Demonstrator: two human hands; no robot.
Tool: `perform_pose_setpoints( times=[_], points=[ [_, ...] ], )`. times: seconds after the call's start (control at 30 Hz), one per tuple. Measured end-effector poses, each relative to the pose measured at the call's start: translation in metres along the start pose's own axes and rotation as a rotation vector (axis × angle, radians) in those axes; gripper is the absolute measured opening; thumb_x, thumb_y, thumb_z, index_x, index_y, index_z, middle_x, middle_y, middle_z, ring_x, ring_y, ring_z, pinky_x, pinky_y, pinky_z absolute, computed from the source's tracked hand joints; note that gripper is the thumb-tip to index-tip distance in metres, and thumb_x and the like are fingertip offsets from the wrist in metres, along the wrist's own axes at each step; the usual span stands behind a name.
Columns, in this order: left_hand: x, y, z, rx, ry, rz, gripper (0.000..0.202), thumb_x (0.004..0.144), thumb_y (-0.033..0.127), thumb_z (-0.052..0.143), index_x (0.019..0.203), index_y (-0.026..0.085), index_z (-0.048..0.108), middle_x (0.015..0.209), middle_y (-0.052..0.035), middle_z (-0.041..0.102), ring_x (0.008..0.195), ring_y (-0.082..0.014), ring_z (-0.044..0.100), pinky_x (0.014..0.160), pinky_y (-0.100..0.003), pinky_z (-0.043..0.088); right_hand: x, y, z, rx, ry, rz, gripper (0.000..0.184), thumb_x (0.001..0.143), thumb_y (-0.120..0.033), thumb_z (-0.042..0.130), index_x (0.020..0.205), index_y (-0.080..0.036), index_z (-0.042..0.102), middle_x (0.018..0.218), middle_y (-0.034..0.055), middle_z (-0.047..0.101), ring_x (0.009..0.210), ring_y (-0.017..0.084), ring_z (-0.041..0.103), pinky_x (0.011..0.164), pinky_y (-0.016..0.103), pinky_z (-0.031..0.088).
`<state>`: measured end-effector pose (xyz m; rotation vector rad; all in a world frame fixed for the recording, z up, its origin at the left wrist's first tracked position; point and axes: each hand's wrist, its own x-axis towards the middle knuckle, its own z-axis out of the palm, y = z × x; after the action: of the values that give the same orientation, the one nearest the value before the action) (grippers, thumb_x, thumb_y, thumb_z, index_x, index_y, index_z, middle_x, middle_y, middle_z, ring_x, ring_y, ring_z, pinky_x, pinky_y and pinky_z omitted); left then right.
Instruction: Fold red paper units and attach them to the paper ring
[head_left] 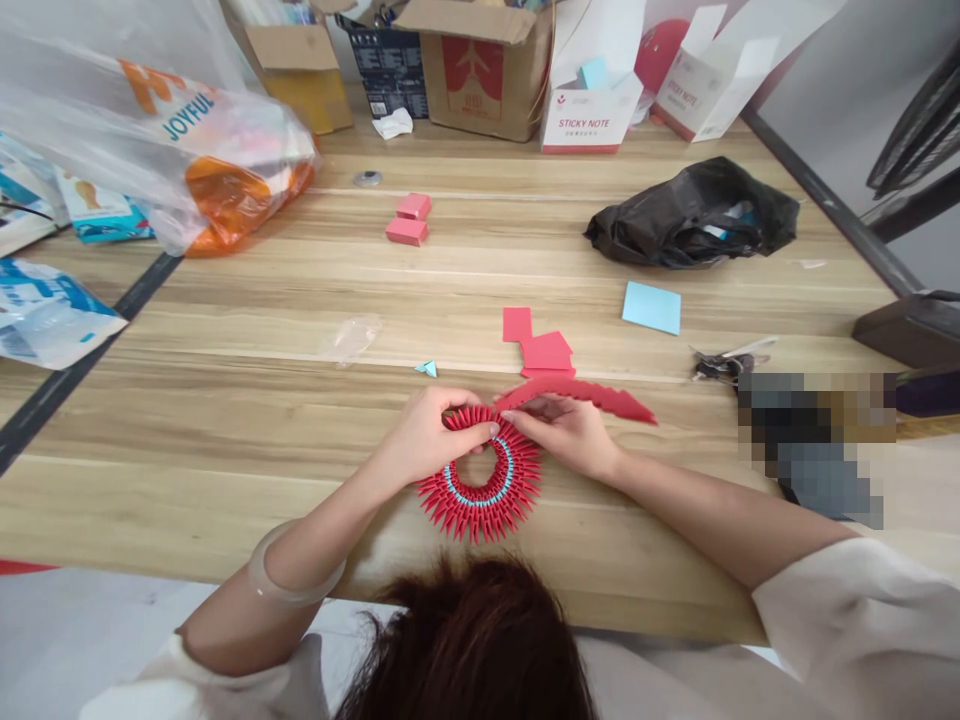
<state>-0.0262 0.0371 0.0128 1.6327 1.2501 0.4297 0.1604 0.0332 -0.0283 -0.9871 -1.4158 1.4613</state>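
A ring of folded red paper pieces [480,495] with a thin blue inner band lies on the wooden table [225,420] near the front edge. My left hand [427,435] is closed on the ring's upper left rim. My right hand [566,432] pinches the ring's upper right rim, where a curved strip of joined red pieces [600,397] runs off to the right. Both hands' fingertips meet at the top of the ring.
Red paper sheets [541,345] lie just beyond the hands, with a small blue folded piece [427,369], a blue sticky pad [651,307], two pink pads [409,220], a black bag [694,215], keys [720,365], a clear plastic bag [172,140] and cardboard boxes [480,65] at the back.
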Motion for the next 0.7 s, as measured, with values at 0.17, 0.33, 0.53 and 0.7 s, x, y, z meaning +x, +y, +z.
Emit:
perform_pose_setpoints(
  times=[0.17,0.33,0.53,0.7],
  points=[
    [0.001,-0.002,0.001,-0.144,-0.061,-0.034,0.023,0.078,0.032,0.061,0.09,0.013,0.065,0.068,-0.0036,0.067,0.062,-0.0136,0.062,0.06,-0.024,0.048,0.006,-0.003,-0.002,0.082,0.058,-0.016,0.018,0.074,-0.03,0.07,0.087,-0.018,0.065,0.08,0.0038,0.07,0.071,0.015,0.067,0.069,0.032,0.058],
    [0.001,0.003,-0.003,-0.235,-0.067,-0.036,0.025,0.077,0.033,0.063,0.09,0.012,0.062,0.072,-0.0032,0.066,0.066,-0.0127,0.062,0.063,-0.024,0.049,0.015,-0.001,-0.01,0.163,0.168,-0.032,0.021,0.074,-0.027,0.07,0.09,-0.017,0.061,0.071,0.0009,0.068,0.064,0.012,0.066,0.063,0.027,0.056],
    [0.004,0.004,-0.006,-0.331,-0.051,-0.058,0.023,0.078,0.034,0.061,0.084,0.012,0.059,0.072,-0.0021,0.063,0.063,-0.0105,0.059,0.06,-0.022,0.048,0.018,0.003,-0.012,0.214,0.12,0.011,0.025,0.07,-0.027,0.074,0.09,-0.018,0.062,0.083,0.0016,0.068,0.07,0.012,0.065,0.072,0.031,0.056],
    [0.004,0.001,-0.004,-0.332,-0.003,-0.047,0.02,0.078,0.032,0.063,0.079,0.013,0.058,0.067,-0.0003,0.061,0.059,-0.0087,0.058,0.057,-0.02,0.047,0.018,0.003,-0.012,0.21,0.112,0.023,0.024,0.069,-0.025,0.074,0.089,-0.019,0.063,0.088,0.0023,0.069,0.072,0.012,0.064,0.074,0.03,0.055]
  ],
)
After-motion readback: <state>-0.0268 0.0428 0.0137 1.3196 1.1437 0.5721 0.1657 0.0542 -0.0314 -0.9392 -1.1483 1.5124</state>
